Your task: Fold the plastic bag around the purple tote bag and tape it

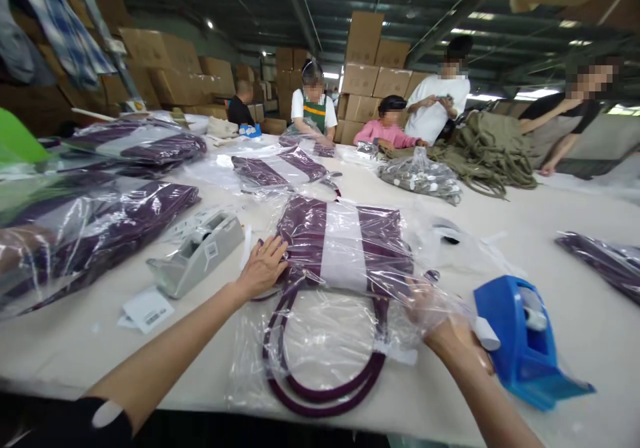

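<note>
A purple handbag [295, 225] wrapped in clear plastic lies in front of me, with a white paper band [344, 248] around its middle. Its two looped handles [325, 405] point toward me under the film. My left hand [265, 265] rests flat with fingers stretched against the left edge of the bag. At the lower right corner, my right hand [433, 311] is partly covered by the clear plastic, and its blurred fingers touch the bag there. A small white piece [486, 334] sits beside my right wrist, close to a blue tape dispenser [520, 341].
A grey tape dispenser [200, 251] and white labels [146, 309] lie left. Wrapped purple bags [100, 235] are piled at far left; another bag [280, 168] lies ahead. Olive bags [485, 148] are heaped back right. Several people work around the table [500, 228], with cartons [363, 81] behind.
</note>
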Demonstrator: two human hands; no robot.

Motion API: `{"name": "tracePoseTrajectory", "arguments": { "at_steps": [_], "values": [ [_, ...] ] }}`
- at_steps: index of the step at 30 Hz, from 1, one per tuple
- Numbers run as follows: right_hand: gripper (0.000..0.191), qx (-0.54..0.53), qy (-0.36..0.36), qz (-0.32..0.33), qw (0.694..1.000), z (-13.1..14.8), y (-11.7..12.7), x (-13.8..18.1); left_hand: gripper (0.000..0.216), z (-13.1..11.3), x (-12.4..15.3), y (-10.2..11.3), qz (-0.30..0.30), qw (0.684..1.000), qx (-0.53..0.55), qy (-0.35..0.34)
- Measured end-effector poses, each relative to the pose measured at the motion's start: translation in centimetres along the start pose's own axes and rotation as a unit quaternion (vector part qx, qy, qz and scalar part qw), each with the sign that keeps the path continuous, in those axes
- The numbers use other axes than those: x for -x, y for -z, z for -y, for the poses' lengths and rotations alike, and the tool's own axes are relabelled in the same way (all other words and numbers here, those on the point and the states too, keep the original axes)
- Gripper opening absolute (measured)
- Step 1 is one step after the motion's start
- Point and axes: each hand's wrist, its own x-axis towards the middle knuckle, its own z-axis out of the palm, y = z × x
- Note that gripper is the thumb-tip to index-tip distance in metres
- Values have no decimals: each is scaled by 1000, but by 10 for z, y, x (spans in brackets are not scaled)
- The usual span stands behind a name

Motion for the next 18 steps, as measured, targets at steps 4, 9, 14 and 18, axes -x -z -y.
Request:
{"name": "tracePoseTrajectory", "arguments": {
  "at_steps": [4, 9, 14, 18],
  "values": [
    [39, -3, 75, 40, 996, 23, 15, 48, 49, -6, 69, -7, -32, 997, 32, -68],
    [52, -174, 60, -16, 983, 41, 21, 87, 74, -12, 151, -23, -125, 976, 34, -173],
    [42, -252, -49, -99, 961, 42, 14, 97, 40, -23, 175, -38, -263, 951, 5, -160],
    [31, -304, -71, -115, 943, 55, 14, 101, 25, -22, 177, -41, -362, 922, 16, -136]
  ]
}}
